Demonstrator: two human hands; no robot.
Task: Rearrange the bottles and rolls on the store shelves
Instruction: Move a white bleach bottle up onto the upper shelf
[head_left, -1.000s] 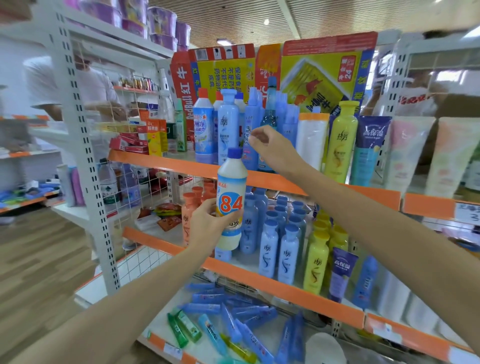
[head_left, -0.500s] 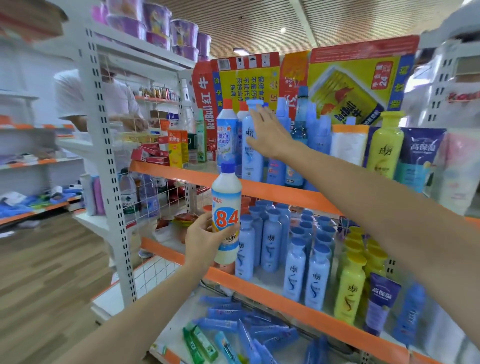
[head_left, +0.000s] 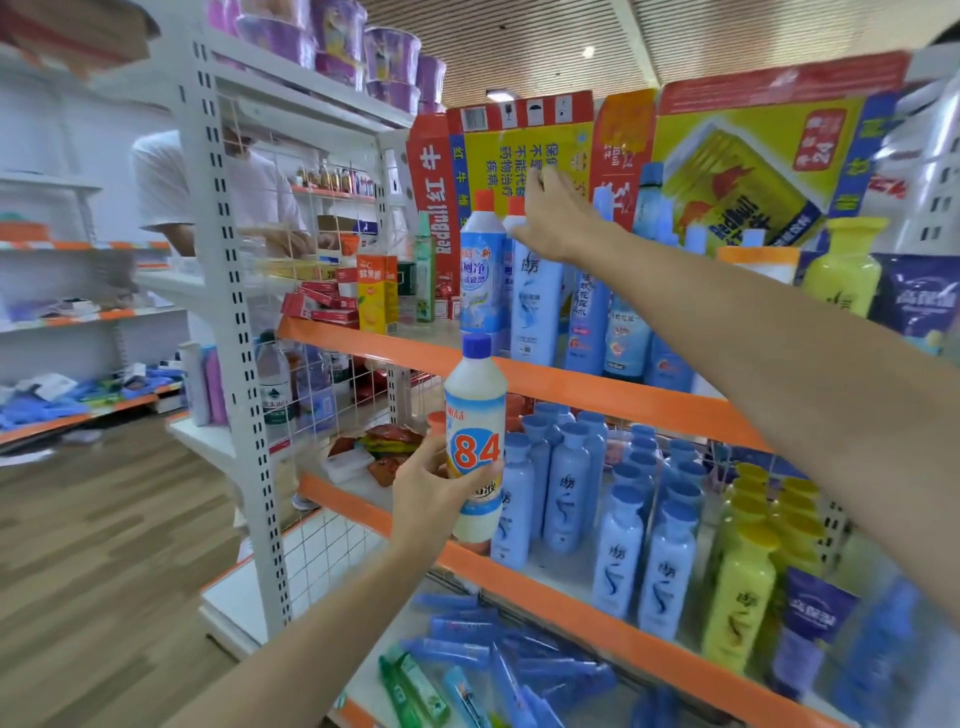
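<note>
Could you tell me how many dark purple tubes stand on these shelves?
2: one purple tube at the upper shelf's right end, another on the middle shelf right of the yellow bottles. More may be hidden off-frame.

Left hand (head_left: 431, 499) round upright "84" bottle (head_left: 475, 441); right hand (head_left: 558, 221), apparently open, at upper-shelf bottle tops.

"84" on held white bottle (head_left: 475, 447), "RedBull" on red carton (head_left: 435, 208)

left hand (head_left: 431, 499) is gripping low with curled fingers; right hand (head_left: 558, 218) is reaching high, arm extended, fingers loosely straight
</note>
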